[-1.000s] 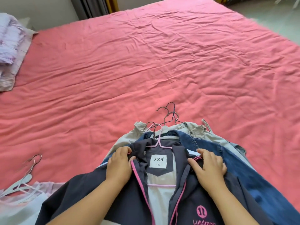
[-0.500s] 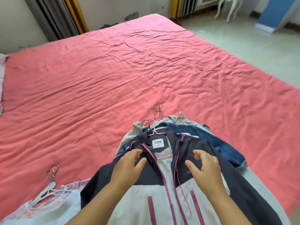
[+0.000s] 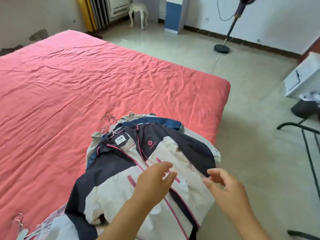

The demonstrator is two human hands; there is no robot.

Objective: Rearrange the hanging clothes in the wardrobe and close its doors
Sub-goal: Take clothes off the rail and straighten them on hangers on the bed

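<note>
A navy, cream and pink jacket (image 3: 121, 179) on a pink hanger lies on top of a pile of hung clothes at the bed's near right corner. Under it show a blue denim garment (image 3: 161, 122) and a beige garment (image 3: 135, 116), with several metal hanger hooks (image 3: 108, 122) sticking out at the far end. My left hand (image 3: 154, 179) hovers over the jacket's front with relaxed fingers, holding nothing. My right hand (image 3: 223, 186) hangs just right of the jacket's sleeve with loosely curled fingers, empty. No wardrobe is in view.
The pink bed (image 3: 69, 84) fills the left side. More pale clothes on hangers (image 3: 34, 229) lie at the lower left. On the tiled floor stand a fan stand (image 3: 222, 48), a white stool (image 3: 137, 13), a blue cabinet (image 3: 173, 14) and a black metal frame (image 3: 308, 153).
Both hands let go of the jacket's collar and drew back down its front, now lifted off it. The view swung right, bringing the floor and room into sight.
</note>
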